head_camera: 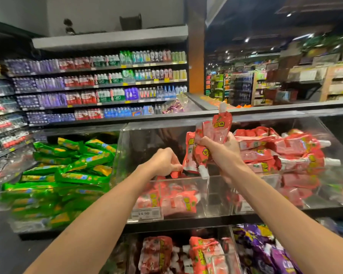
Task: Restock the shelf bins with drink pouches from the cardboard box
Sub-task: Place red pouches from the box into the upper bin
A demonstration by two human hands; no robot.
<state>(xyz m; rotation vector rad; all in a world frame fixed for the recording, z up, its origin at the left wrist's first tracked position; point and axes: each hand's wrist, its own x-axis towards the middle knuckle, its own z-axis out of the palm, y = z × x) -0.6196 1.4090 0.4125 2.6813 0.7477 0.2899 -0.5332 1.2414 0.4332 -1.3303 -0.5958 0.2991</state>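
**Several red pouches held over the middle bin**

Step in hand: loading. Item: a bundle of red drink pouches (216, 131), gripped by the right hand (224, 150) with fingers curled round its middle, above the clear acrylic bin (125, 151). One white spout points up, another hangs down near the bin's front rim.

Left hand (164, 161): low inside the bin, fingers pinching the corner of a single red pouch (176, 173).

Bin contents: a tall stack of red pouches (275, 151) on the right side, spouts facing right; a lower layer of pouches (176, 198) behind the front wall. The left rear of the bin looks unfilled.

Appearance: glossy, crinkled red film, yellow-green lettering, white screw caps. Soft and slippery by the look; likely to slide when piled.

Next move, as judged: lower the bundle into the open left part and lay it flat, without toppling the stack.

Neighbouring stock: green pouches (67, 171) in the left bin, purple pouches (265, 252) below right, a price tag (146, 213) on the shelf edge.

Cardboard box: not in view.
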